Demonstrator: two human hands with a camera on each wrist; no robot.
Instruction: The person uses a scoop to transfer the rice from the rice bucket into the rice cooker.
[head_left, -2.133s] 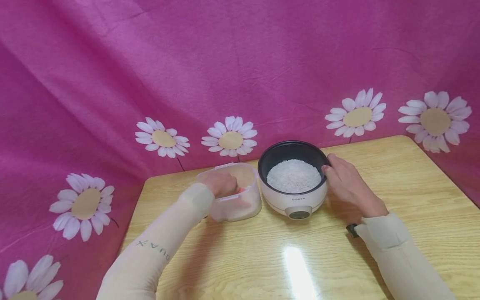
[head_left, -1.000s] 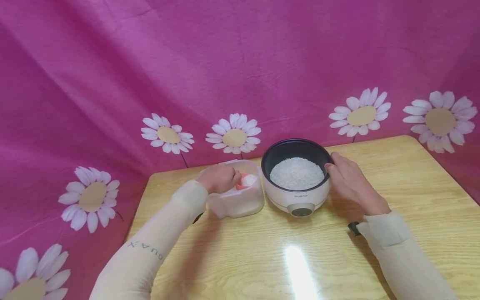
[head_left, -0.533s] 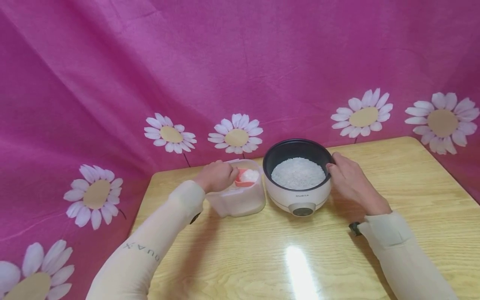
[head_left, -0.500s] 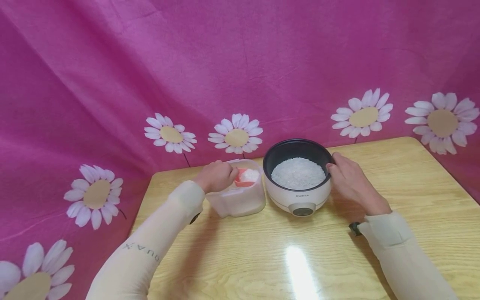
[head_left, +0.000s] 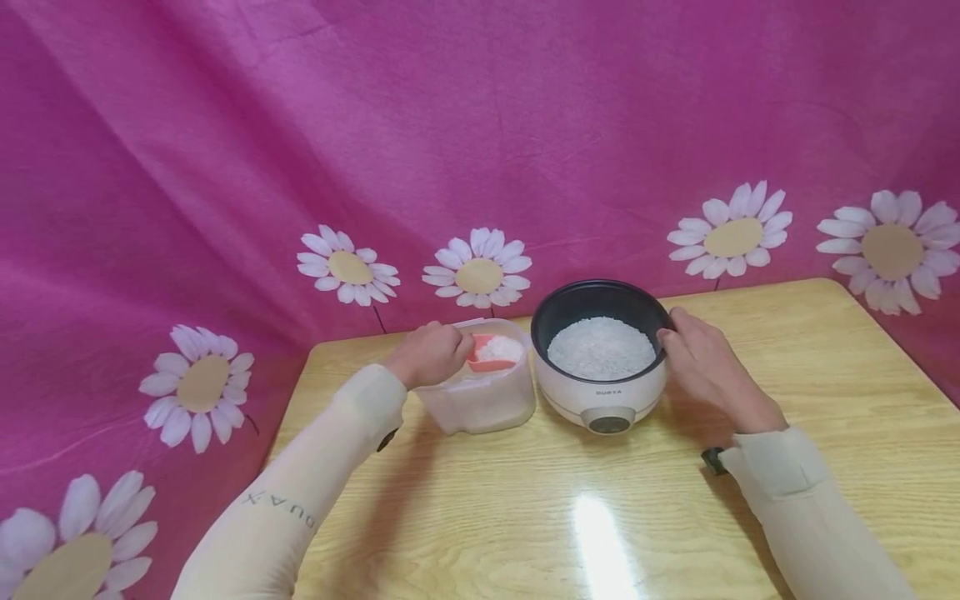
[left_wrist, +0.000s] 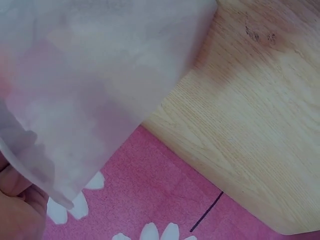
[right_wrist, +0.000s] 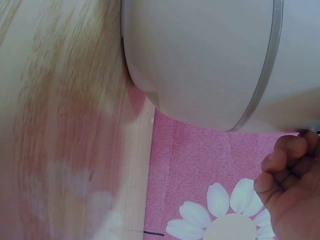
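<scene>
My left hand (head_left: 433, 356) grips a coral-red scoop (head_left: 480, 364) heaped with white rice (head_left: 501, 348). It is over the open top of a translucent plastic container (head_left: 487, 404), the scoop at about rim height. In the left wrist view the container's wall (left_wrist: 110, 60) fills the upper left, with my fingers (left_wrist: 22, 200) at its rim. My right hand (head_left: 701, 358) holds the rim of a white rice cooker (head_left: 558, 392) at its right side. Inside its black pot (head_left: 551, 312) lies a broad bed of rice (head_left: 600, 350). In the right wrist view the fingers (right_wrist: 290, 147) curl beneath the rim.
Container and cooker stand side by side near the far edge of a wooden table (head_left: 480, 500). A magenta cloth (head_left: 450, 125) with large daisies hangs behind and to the left. A bright light reflection (head_left: 600, 542) shows on the tabletop.
From deep in the container, my left hand has lifted the scoop to about rim level, bringing up rice. My right hand keeps its hold on the cooker. The head view has shifted slightly.
</scene>
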